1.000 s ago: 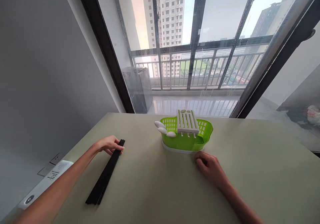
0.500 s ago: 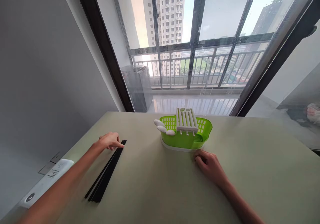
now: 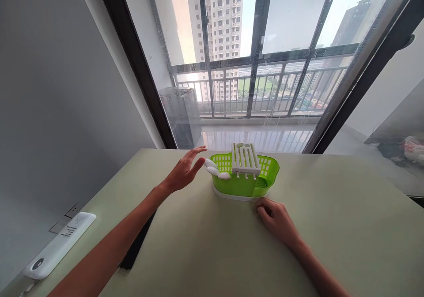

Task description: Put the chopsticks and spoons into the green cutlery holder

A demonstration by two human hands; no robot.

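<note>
A bright green basket (image 3: 236,186) on a white base stands on the table, with a white slotted rack (image 3: 245,158) across its top. White spoons (image 3: 213,170) hang at its left end, their rounded bowls showing outside the rim. My left hand (image 3: 183,170) is open beside these spoons, thumb close to the nearest bowl; whether they touch I cannot tell. Curled in a loose fist, my right hand (image 3: 273,215) rests on the table at the basket's front right, nothing visible in it. Black chopsticks (image 3: 135,248) lie in a bundle, partly hidden by my left forearm.
A long white power strip (image 3: 62,244) lies along the left edge of the pale table (image 3: 212,253), near a wall socket (image 3: 73,209). Beyond the table's far edge are dark-framed glass doors and a balcony with a grey cabinet (image 3: 182,116).
My left hand has left the chopsticks and moved right and away from me to the spoons, its fingers now spread. My right hand and the basket have stayed in place.
</note>
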